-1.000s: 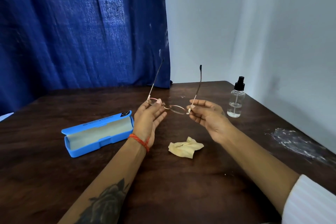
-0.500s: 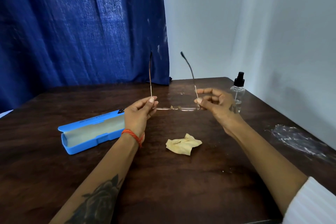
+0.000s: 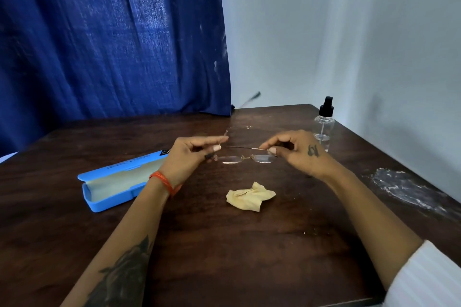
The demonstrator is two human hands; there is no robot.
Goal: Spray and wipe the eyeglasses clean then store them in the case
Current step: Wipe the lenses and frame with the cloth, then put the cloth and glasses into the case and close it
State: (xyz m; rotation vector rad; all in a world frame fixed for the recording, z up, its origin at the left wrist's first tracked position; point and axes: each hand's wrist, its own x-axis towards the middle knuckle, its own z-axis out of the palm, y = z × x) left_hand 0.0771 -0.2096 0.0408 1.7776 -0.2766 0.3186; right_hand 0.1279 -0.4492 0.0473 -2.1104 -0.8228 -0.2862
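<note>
Thin gold-rimmed eyeglasses (image 3: pixel 245 158) hang above the middle of the dark wooden table (image 3: pixel 224 244), held between both hands. My left hand (image 3: pixel 192 157) pinches the frame's left end, and my right hand (image 3: pixel 296 151) pinches the right end. One temple lies folded across behind the lenses; the other is blurred and points away toward the curtain. The open blue case (image 3: pixel 117 179) lies on the table to the left, its pale lining showing. A crumpled yellow cloth (image 3: pixel 249 195) rests on the table in front of the glasses. The clear spray bottle (image 3: pixel 324 123) with a black top stands behind my right hand.
A blue curtain (image 3: pixel 112 37) hangs behind the table on the left, and a white wall (image 3: pixel 349 32) closes the back and right side. A whitish smear (image 3: pixel 409 188) marks the table near its right edge.
The glasses' temples stood upright before; now one is folded across the lenses and the other is swinging down. Both hands have dropped a little with the frame.
</note>
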